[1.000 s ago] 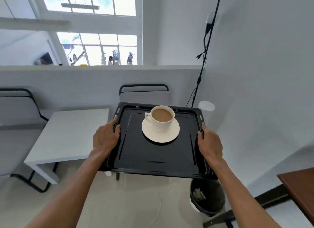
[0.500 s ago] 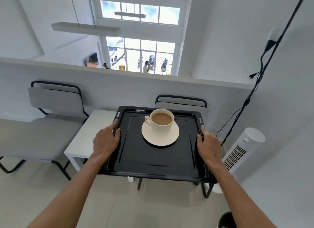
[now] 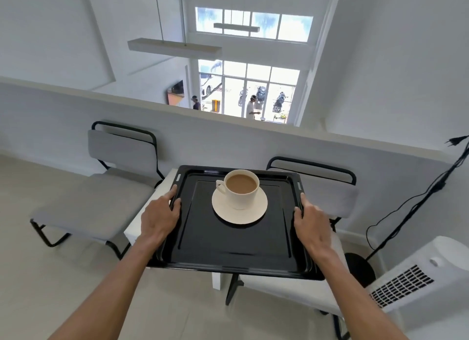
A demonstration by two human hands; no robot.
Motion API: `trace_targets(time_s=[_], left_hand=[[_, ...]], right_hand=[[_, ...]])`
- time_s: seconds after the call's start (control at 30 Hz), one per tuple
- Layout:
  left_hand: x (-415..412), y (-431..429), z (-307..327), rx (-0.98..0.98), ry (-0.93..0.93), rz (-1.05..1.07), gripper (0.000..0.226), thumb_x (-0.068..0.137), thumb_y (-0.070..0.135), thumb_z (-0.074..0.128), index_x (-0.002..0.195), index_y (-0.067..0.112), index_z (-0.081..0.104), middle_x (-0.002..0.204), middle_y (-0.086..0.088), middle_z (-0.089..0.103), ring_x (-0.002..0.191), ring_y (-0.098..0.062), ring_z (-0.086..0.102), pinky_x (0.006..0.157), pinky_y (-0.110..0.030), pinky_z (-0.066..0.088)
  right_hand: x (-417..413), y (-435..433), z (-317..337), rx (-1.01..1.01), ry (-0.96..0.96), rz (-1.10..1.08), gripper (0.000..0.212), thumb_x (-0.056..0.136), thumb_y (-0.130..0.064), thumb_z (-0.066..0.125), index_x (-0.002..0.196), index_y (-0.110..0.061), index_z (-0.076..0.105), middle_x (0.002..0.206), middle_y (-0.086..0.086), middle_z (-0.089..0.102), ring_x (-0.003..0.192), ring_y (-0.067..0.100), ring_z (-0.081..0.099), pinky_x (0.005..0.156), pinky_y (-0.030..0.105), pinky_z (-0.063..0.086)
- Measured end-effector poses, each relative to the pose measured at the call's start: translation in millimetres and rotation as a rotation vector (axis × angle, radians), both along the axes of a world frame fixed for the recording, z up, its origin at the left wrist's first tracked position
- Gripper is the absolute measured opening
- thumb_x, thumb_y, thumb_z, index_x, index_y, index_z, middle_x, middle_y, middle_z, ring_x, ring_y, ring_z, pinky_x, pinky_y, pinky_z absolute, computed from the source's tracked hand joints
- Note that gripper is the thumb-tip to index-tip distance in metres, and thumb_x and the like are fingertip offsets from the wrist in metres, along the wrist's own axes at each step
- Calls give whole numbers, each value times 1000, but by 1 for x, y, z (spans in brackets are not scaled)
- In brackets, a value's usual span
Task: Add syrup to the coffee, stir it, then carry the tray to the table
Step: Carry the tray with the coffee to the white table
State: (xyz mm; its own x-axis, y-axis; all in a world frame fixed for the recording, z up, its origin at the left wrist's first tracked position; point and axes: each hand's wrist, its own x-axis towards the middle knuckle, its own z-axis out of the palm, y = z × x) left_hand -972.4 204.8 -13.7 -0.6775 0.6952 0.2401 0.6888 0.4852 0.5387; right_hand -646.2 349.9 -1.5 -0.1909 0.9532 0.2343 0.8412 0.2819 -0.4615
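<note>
You are on the last leg — the flat black metal tray [image 3: 236, 248] hangs in the air over the small white table [image 3: 162, 185], not yet set down. Your left hand [image 3: 160, 218] and right hand [image 3: 311, 223] clamp its side rims. The white ceramic cup of milky coffee [image 3: 239, 187] sits on its saucer [image 3: 239, 209] toward the tray's far edge. Half a second ago the table lay left of the tray; now it is beneath.
</note>
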Motion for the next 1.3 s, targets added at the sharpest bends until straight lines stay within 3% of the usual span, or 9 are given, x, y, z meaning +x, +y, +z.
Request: trace_targets(time_s=[0.17, 0.33, 0.47, 0.63, 1.0, 1.13, 1.23, 1.3], left_hand=[[-36, 26, -6, 9, -17, 16, 46, 100, 31, 58, 146, 24, 57, 97, -23, 78, 94, -44, 71, 75, -45, 54], [-70, 52, -11, 25, -43, 1, 48, 100, 28, 59, 147, 19, 56, 98, -23, 79, 94, -45, 72, 80, -46, 56], [-93, 67, -16, 34, -49, -6, 48, 101, 27, 59, 148, 18, 54, 103, -25, 78, 95, -44, 73, 83, -47, 57], [-128, 85, -26, 14, -78, 3, 48, 101, 29, 57, 149, 21, 53, 91, -25, 79, 86, -44, 73, 80, -47, 57], [-232, 123, -45, -4, -146, -126, 53, 102, 34, 57, 152, 22, 47, 117, -20, 77, 88, -44, 74, 83, -48, 62], [-270, 136, -51, 5, -154, -172, 54, 100, 35, 62, 150, 20, 50, 133, -11, 71, 114, -35, 71, 97, -48, 58], [-294, 144, -59, 12, -167, -184, 53, 100, 34, 62, 150, 20, 52, 135, -8, 70, 118, -33, 69, 99, -46, 56], [-308, 149, -66, 16, -169, -175, 53, 100, 35, 62, 149, 20, 52, 128, -10, 74, 111, -33, 72, 95, -44, 57]], right_hand=[[-39, 33, -5, -10, 2, 12, 50, 105, -21, 50, 154, -12, 42, 91, 15, 69, 82, 30, 70, 73, 38, 58], [-75, 61, -9, -5, -20, -5, 49, 104, -21, 51, 152, -13, 45, 89, 15, 66, 84, 34, 69, 65, 33, 43], [-99, 78, -13, -21, -13, 8, 48, 105, -20, 50, 152, -12, 45, 90, 17, 67, 84, 35, 68, 70, 41, 54], [-132, 93, -20, -23, -5, 4, 48, 105, -21, 50, 152, -13, 45, 93, 17, 68, 87, 35, 68, 74, 44, 57], [-222, 105, -42, -24, 25, -73, 47, 104, -18, 52, 150, -10, 48, 83, 14, 67, 75, 29, 66, 70, 39, 58], [-256, 107, -53, -53, 15, -114, 47, 104, -19, 51, 151, -10, 46, 85, 18, 71, 80, 34, 71, 74, 47, 62], [-279, 112, -62, -61, 18, -130, 48, 105, -20, 50, 152, -11, 45, 80, 16, 70, 74, 32, 69, 71, 45, 62], [-292, 116, -69, -48, 10, -146, 48, 104, -19, 51, 151, -11, 46, 82, 17, 71, 75, 32, 69, 69, 41, 61]])
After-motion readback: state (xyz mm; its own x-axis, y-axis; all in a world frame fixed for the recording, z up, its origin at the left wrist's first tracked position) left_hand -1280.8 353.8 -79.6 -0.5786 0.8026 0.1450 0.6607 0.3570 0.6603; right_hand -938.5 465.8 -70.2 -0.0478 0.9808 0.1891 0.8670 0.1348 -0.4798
